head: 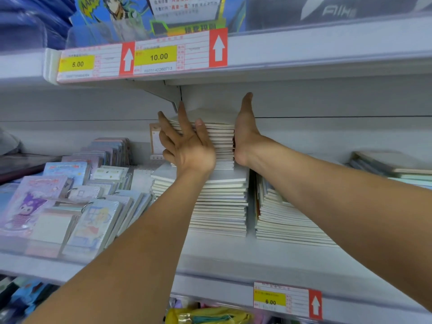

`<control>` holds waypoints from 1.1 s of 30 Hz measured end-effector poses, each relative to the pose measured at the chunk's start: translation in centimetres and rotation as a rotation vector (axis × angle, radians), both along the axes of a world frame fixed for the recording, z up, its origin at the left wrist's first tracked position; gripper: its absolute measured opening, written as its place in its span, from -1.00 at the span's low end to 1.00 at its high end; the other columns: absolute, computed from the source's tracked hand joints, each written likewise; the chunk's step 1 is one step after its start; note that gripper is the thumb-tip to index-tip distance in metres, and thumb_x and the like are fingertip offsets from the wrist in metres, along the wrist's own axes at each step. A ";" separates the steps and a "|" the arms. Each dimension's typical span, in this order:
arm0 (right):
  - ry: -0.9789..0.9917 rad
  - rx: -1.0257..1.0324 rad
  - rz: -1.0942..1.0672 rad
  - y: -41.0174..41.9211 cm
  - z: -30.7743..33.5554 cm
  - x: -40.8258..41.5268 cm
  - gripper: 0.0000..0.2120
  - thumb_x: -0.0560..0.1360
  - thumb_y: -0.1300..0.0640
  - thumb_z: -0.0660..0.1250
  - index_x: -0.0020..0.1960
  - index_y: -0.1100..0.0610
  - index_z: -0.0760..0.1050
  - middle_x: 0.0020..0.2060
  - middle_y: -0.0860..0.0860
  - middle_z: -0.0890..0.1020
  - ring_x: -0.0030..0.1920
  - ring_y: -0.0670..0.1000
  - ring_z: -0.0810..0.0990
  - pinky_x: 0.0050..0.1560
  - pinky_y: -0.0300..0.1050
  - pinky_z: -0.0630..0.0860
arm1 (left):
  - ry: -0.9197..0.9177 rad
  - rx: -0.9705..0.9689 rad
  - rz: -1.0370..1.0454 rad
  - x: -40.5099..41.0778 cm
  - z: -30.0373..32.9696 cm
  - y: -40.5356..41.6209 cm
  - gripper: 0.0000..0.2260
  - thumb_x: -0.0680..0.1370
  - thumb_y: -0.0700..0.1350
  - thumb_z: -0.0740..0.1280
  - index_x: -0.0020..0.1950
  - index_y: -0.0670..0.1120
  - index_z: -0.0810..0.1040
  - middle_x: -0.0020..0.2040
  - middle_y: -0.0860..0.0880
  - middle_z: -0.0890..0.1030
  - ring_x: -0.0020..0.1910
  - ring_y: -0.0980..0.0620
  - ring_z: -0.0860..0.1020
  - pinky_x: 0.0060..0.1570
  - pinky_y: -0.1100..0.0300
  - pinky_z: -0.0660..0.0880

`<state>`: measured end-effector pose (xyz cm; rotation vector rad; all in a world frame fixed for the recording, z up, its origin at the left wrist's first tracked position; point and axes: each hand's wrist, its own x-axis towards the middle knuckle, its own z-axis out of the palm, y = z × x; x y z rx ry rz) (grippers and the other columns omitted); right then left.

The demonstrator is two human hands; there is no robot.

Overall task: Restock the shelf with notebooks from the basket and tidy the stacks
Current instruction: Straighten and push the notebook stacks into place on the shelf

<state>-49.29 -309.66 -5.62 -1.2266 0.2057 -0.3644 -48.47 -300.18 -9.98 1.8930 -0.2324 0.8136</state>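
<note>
A tall stack of white notebooks (pixel 219 146) stands at the back of the middle shelf (pixel 210 258), on top of a wider notebook stack (pixel 222 204). My left hand (pixel 187 146) lies flat against the front left of the upper stack, fingers spread. My right hand (pixel 245 132) presses edge-on against the stack's right side, fingers straight and pointing up. Neither hand holds a notebook. A second, slanting stack of notebooks (pixel 282 218) sits to the right of the lower stack. No basket is in view.
Wrapped ring-bound cartoon notepads (pixel 77 202) fill the shelf's left side. More notebooks (pixel 392 164) lie at far right. The upper shelf edge (pixel 304 50) with price tags (pixel 159 57) hangs close above my hands. A 6.00 tag (pixel 271 300) marks the front rail.
</note>
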 end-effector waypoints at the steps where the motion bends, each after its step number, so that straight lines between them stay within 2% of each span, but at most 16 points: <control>1: 0.013 -0.007 0.032 0.0 0.1 -0.2 0.08 0.18 -0.70 -0.03 0.52 -0.09 0.29 0.47 0.04 0.40 0.44 0.14 0.41 0.49 0.19 0.22 | 0.022 0.014 -0.002 0.0 0.1 0.1 -0.56 0.66 0.14 -0.04 0.55 0.22 0.05 0.59 -0.02 -0.15 0.53 -0.11 -0.07 0.40 -0.17 -0.02; 3: 0.051 -0.020 0.021 -0.8 0.0 -0.6 0.16 0.04 -0.74 0.01 0.42 -0.08 0.44 0.36 0.09 0.52 0.39 0.26 0.44 0.42 0.20 0.31 | 0.045 0.030 -0.017 -0.2 0.3 0.3 -0.56 0.65 0.18 -0.02 0.54 0.22 0.08 0.58 -0.02 -0.12 0.53 -0.11 -0.05 0.40 -0.17 -0.02; 5: 0.080 -0.059 -0.022 -1.0 0.6 -2.8 0.00 0.24 -0.69 -0.06 0.40 -0.04 0.40 0.36 0.11 0.50 0.47 0.22 0.29 0.38 0.04 0.33 | 0.069 0.040 -0.024 -0.4 0.3 0.4 -0.51 0.62 0.24 0.01 0.55 0.22 0.03 0.59 0.00 -0.12 0.54 -0.11 -0.06 0.41 -0.19 -0.03; 7: 0.067 -0.081 -0.004 -1.8 0.0 -3.8 -0.13 0.50 -0.50 -0.15 0.53 0.09 0.21 0.47 0.12 0.34 0.52 0.13 0.19 0.47 -0.01 0.17 | 0.128 -0.009 -0.014 -0.5 0.5 0.4 -0.43 0.59 0.30 0.03 0.55 0.23 -0.06 0.59 0.04 -0.16 0.55 -0.09 -0.11 0.41 -0.22 -0.07; 9: 0.082 -0.123 0.026 -1.6 -0.9 -4.3 -0.13 0.52 -0.48 -0.19 0.55 0.14 0.15 0.50 0.15 0.25 0.52 0.13 0.16 0.50 0.02 0.06 | 0.207 -0.163 -0.022 -0.6 1.1 0.4 -0.41 0.58 0.32 0.03 0.56 0.24 -0.10 0.60 0.06 -0.16 0.56 -0.08 -0.14 0.44 -0.23 -0.11; 14: 0.154 -0.009 0.204 -2.1 -0.4 -2.5 0.11 0.21 -0.71 -0.14 0.50 0.02 0.14 0.48 0.16 0.20 0.47 0.29 0.14 0.47 0.23 0.00 | 0.263 -0.412 -0.116 -0.2 2.1 0.6 -0.47 0.63 0.22 0.02 0.57 0.19 -0.05 0.60 0.08 -0.06 0.55 -0.09 -0.03 0.44 -0.13 -0.01; 17: 0.136 0.100 0.183 -2.6 -0.2 -0.4 0.30 -0.15 -0.76 0.08 0.46 -0.10 0.23 0.46 0.03 0.30 0.47 0.08 0.31 0.48 0.23 0.10 | 0.232 -0.416 -0.114 0.2 1.8 0.7 -0.49 0.64 0.20 0.02 0.56 0.19 -0.02 0.59 0.07 -0.02 0.52 -0.11 0.07 0.41 -0.12 0.08; 19: 0.074 0.160 0.144 -2.9 -0.7 1.1 0.33 -0.27 -0.74 0.19 0.41 -0.14 0.37 0.38 -0.11 0.40 0.20 0.01 0.51 0.45 0.05 0.23 | 0.226 -0.437 -0.106 0.6 1.8 0.7 -0.50 0.64 0.19 0.02 0.56 0.18 0.00 0.58 0.07 0.01 0.50 -0.11 0.10 0.38 -0.10 0.10; 21: 0.019 0.208 0.111 -3.0 -1.3 1.8 0.21 -0.32 -0.70 0.24 0.20 -0.10 0.51 0.13 -0.18 0.48 0.01 0.05 0.42 0.21 -0.14 0.35 | 0.223 -0.450 -0.098 0.9 1.8 0.7 -0.50 0.64 0.18 0.04 0.56 0.18 0.01 0.58 0.07 0.04 0.48 -0.11 0.13 0.36 -0.08 0.11; 22: 0.002 0.225 0.122 -2.8 -1.4 1.4 0.12 -0.30 -0.71 0.24 0.10 -0.08 0.45 0.03 -0.11 0.47 -0.01 0.02 0.37 0.09 -0.12 0.33 | 0.221 -0.449 -0.096 0.9 1.7 0.7 -0.50 0.64 0.18 0.04 0.56 0.17 0.02 0.58 0.07 0.04 0.48 -0.11 0.14 0.36 -0.08 0.12; 25: 0.028 0.213 0.186 -2.3 -0.8 -1.4 -0.20 0.03 -0.73 0.08 -0.14 -0.08 0.40 -0.21 -0.08 0.44 -0.18 0.00 0.38 -0.11 -0.16 0.22 | 0.225 -0.455 -0.104 0.8 1.8 0.7 -0.50 0.64 0.18 0.05 0.56 0.16 0.02 0.58 0.05 0.04 0.49 -0.11 0.12 0.37 -0.09 0.11; 27: 0.085 0.106 0.211 -2.2 -0.1 -3.6 -0.27 0.28 -0.66 -0.06 -0.26 -0.02 0.44 -0.37 -0.07 0.38 -0.37 -0.03 0.33 -0.21 -0.19 0.17 | 0.220 -0.461 -0.106 0.6 1.7 0.8 -0.50 0.64 0.17 0.06 0.56 0.16 0.03 0.58 0.05 0.04 0.50 -0.11 0.10 0.38 -0.10 0.09; 28: 0.118 -0.025 0.188 -2.4 0.0 -4.9 -0.20 0.37 -0.61 -0.11 -0.10 0.03 0.55 -0.32 -0.02 0.44 -0.33 -0.03 0.39 -0.17 -0.18 0.26 | 0.209 -0.469 -0.104 0.6 1.7 0.8 -0.50 0.64 0.17 0.06 0.56 0.16 0.04 0.58 0.04 0.04 0.51 -0.10 0.09 0.39 -0.08 0.08; 30: 0.170 -0.441 0.015 -2.4 -0.4 -7.8 -0.10 0.46 -0.52 -0.17 0.39 0.11 0.45 0.06 0.09 0.61 0.02 0.07 0.57 0.15 -0.07 0.37 | 0.188 -0.489 -0.105 0.6 1.6 0.8 -0.51 0.64 0.15 0.07 0.56 0.14 0.06 0.58 0.04 0.06 0.52 -0.08 0.09 0.38 -0.06 0.08; 31: 0.169 -0.684 -0.095 -2.3 -1.1 -9.3 -0.10 0.48 -0.50 -0.19 0.36 0.13 0.49 0.14 0.12 0.63 0.12 0.10 0.57 0.19 -0.03 0.38 | 0.179 -0.495 -0.100 0.6 1.6 0.8 -0.51 0.64 0.15 0.08 0.56 0.14 0.07 0.58 0.04 0.07 0.52 -0.08 0.09 0.38 -0.07 0.09; 33: 0.040 -1.127 -0.315 -2.3 -3.6 -12.6 -0.13 0.50 -0.47 -0.20 -0.09 0.15 0.65 -0.16 0.10 0.69 -0.08 0.10 0.63 0.02 -0.02 0.49 | 0.153 -0.497 -0.077 0.3 1.5 0.8 -0.51 0.64 0.14 0.08 0.56 0.12 0.08 0.57 0.02 0.09 0.52 -0.08 0.08 0.39 -0.08 0.08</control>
